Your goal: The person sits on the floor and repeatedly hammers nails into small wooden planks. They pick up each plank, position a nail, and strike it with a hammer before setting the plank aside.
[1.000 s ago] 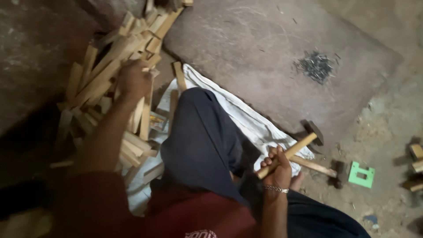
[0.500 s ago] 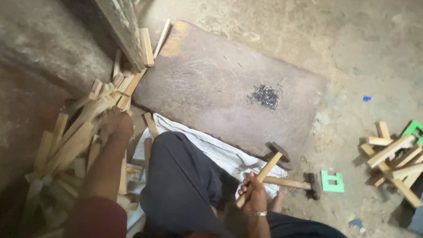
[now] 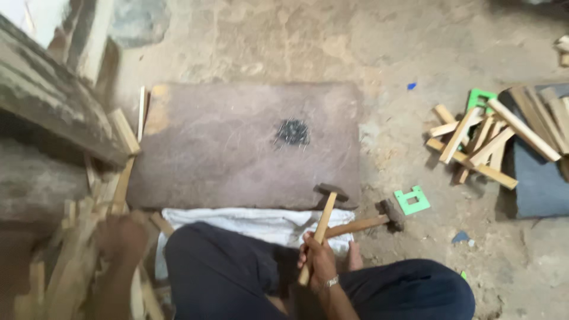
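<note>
Head view shows our left hand [image 3: 121, 237] down in the pile of wood sticks [image 3: 71, 266]; it is blurry, so we cannot tell how the fingers sit. Next comes the dark board [image 3: 237, 148] with a little heap of nails [image 3: 292, 131]. Our right hand [image 3: 319, 258] has its fingers wrapped tight around a hammer [image 3: 323, 222]. A second hammer [image 3: 367, 222] lies just beside it on the floor.

Right hand [image 3: 318, 259] grips a hammer [image 3: 320, 228]; left hand [image 3: 121, 237] rests among wooden strips [image 3: 74, 261].
</note>
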